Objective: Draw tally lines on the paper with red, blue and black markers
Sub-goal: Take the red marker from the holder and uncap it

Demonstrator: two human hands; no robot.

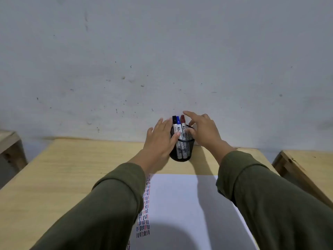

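Note:
A black mesh cup (182,153) stands at the far edge of the wooden table (72,168), against the wall. Three capped markers stand in it: black (174,120), blue (178,120) and red (183,119). My left hand (160,139) wraps the cup's left side, thumb on its rim. My right hand (202,129) hovers at the cup's right side with fingers spread, thumb close to the red marker's barrel and index finger above its cap. Nearer to me lies the white paper (180,204), with a column of red, blue and black tally lines (146,204) along its left edge, partly hidden by my left sleeve.
A grey scuffed wall (162,60) rises right behind the cup. Wooden furniture stands to the left (9,141) and to the right (306,165) of the table. My shadow falls on the paper's near part.

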